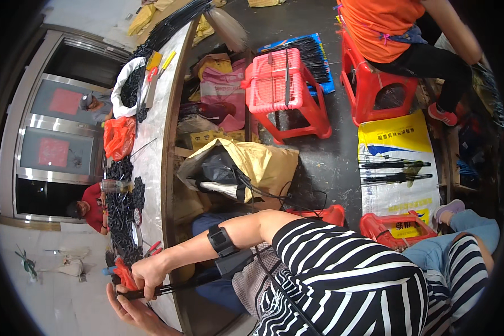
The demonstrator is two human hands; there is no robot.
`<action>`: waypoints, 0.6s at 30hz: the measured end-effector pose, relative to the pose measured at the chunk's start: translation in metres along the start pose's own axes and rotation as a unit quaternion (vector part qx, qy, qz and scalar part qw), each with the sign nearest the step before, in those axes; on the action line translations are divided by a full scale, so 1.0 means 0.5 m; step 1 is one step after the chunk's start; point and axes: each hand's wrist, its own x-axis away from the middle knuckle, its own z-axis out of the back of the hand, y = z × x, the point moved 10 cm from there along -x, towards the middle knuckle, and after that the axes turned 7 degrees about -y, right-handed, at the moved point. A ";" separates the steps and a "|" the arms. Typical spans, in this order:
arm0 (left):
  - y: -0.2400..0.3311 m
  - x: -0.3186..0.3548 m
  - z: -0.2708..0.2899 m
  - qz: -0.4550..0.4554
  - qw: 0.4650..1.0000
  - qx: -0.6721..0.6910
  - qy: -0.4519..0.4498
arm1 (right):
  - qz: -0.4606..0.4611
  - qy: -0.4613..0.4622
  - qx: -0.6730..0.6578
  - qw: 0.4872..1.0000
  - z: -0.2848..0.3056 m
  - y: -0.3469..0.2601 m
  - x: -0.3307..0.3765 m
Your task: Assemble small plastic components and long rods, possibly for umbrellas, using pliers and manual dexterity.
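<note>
My right hand (149,275), on the arm with a dark strap and box at the wrist, is closed round a bundle of thin black strips (175,287) over the table's edge. Just below it in the picture, my left hand (137,315) has long fingers and thumb at the bundle's end, which seems to lie between them. The other end of the strips runs back toward my striped shirt. Beside my right hand are an orange-red plastic bag (124,273) and red-handled pliers or scissors (153,247).
The long worktable (161,101) carries heaped black parts (120,210), a red bag (119,138) and a white sack (117,92). Under its edge stands an open yellow sack (269,168). Red stools (274,78) and a seated person in orange (381,28) are beyond.
</note>
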 end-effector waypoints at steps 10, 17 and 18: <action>-0.083 0.006 -0.012 0.024 0.979 0.202 0.028 | 0.039 0.133 0.160 0.977 0.022 -0.032 0.009; -0.078 -0.004 -0.053 -0.029 0.959 0.282 -0.004 | 0.039 0.101 0.075 0.991 0.036 0.047 -0.008; -0.074 -0.007 -0.062 -0.025 0.955 0.294 0.001 | 0.037 0.097 0.094 0.990 0.044 0.041 -0.003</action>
